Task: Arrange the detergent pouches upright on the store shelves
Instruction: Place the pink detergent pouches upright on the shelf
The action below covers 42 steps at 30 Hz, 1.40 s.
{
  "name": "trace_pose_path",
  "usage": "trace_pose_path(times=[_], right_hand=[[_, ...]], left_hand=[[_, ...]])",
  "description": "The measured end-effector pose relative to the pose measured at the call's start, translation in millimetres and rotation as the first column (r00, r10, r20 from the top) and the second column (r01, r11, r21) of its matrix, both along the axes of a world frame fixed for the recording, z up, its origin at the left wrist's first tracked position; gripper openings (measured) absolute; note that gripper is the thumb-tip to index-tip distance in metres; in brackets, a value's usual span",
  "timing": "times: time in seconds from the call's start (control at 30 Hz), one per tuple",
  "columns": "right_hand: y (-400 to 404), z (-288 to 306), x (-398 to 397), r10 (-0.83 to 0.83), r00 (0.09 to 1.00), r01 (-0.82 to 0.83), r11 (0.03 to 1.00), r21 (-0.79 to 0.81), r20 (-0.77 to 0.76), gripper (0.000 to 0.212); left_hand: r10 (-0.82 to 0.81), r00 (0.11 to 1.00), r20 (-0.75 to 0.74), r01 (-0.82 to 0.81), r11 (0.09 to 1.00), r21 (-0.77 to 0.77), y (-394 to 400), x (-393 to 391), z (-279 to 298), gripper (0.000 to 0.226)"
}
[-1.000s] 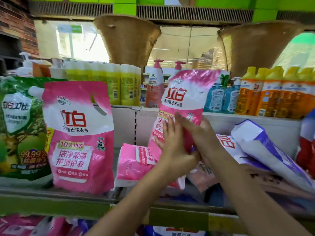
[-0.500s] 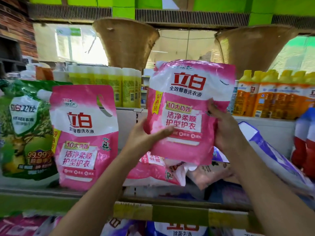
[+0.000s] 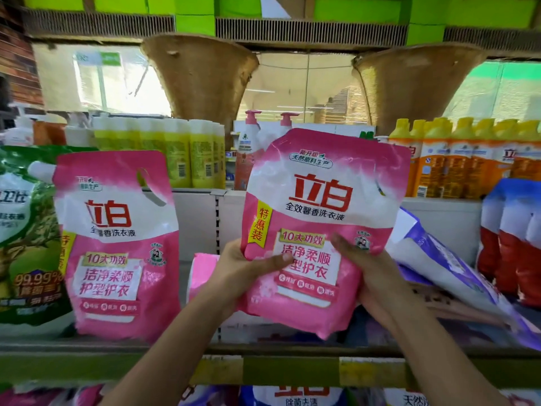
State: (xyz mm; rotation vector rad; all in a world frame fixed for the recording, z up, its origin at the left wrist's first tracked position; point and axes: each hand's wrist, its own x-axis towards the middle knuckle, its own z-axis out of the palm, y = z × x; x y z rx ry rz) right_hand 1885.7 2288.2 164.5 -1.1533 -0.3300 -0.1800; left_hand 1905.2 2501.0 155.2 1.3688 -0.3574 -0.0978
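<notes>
1 head-worn wide-angle camera faces forward and slightly down at the store shelf point(image 3: 263, 351) from close range; both forearms enter from the bottom edge, and upper shelving curves across the top.

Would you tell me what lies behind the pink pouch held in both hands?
Behind the held pink pouch, a fallen pink pouch and a leaning purple pouch show at its sides; the shelf directly behind is covered.

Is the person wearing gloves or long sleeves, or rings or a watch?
No gloves. Both the left hand and the right hand are bare, and both forearms are bare as far as the picture shows, so no sleeves are in view. No ring, watch or bracelet shows on either hand or wrist.
</notes>
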Motion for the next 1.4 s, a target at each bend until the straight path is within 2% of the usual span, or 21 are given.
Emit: trace_pose_path(times=[0.1,0.23,0.3,0.43,0.53,0.6,0.83,0.93,1.0,1.07,1.17,1.27,1.33,1.4], right_hand=[[9,5,-3,-0.091,0.996,0.091,0.996,0.026,-0.025,0.046],[10,30,4,-0.076,0.995,0.075,0.997,0.016,0.059,0.018],[12,42,10,-0.066,0.993,0.068,0.998,-0.016,0.095,0.012],[19,42,18,-0.134,0.986,0.142,0.987,-0.074,0.101,0.007],[20,35,17,-0.131,0.989,0.137,0.986,-0.09,0.073,0.016],[18,33,18,-0.127,0.991,0.131,0.988,-0.087,0.05,0.02],[18,42,19,-0.168,0.985,0.169,0.985,-0.041,0.041,0.006],[20,41,19,-0.169,0.985,0.169,0.986,0.008,0.025,0.004],[23,39,19,-0.19,0.982,0.19,0.98,0.066,0.003,0.005],[26,37,18,-0.236,0.971,0.24,0.958,0.16,-0.047,0.01],[36,34,17,-0.283,0.933,0.343,0.89,0.302,-0.223,0.037],[53,28,17,-0.235,0.892,0.396,0.819,0.416,-0.386,0.04],[70,22,18,-0.252,0.847,0.462,0.784,0.414,-0.469,0.043],[87,13,20,-0.281,0.812,0.51,0.769,0.386,-0.512,0.033]], left_hand=[[0.029,0.999,0.031,-0.029,0.999,-0.025,-1,-2,1,0.037],[0.133,0.978,0.161,-0.112,0.984,-0.135,-4,-4,12,0.032],[0.202,0.957,0.209,-0.169,0.972,-0.164,-5,-3,20,0.027],[0.239,0.967,0.085,-0.225,0.963,-0.146,-5,-1,17,0.04],[0.233,0.972,0.013,-0.227,0.959,-0.171,-6,-4,10,0.044],[0.234,0.972,-0.005,-0.232,0.961,-0.153,-8,-5,10,0.041],[0.277,0.96,0.046,-0.275,0.96,-0.055,-10,-7,24,0.046],[0.345,0.929,0.134,-0.346,0.938,-0.016,-6,-8,27,0.048],[0.411,0.884,0.224,-0.419,0.908,-0.015,-1,-8,27,0.038],[0.431,0.849,0.304,-0.46,0.888,0.027,0,-10,25,0.036],[0.381,0.825,0.417,-0.458,0.883,0.1,-6,-13,21,0.058],[0.364,0.774,0.518,-0.537,0.811,0.233,-9,-9,26,0.064],[0.291,0.8,0.525,-0.522,0.769,0.37,-11,-3,26,0.062],[0.216,0.834,0.507,-0.497,0.694,0.521,-14,3,21,0.058]])
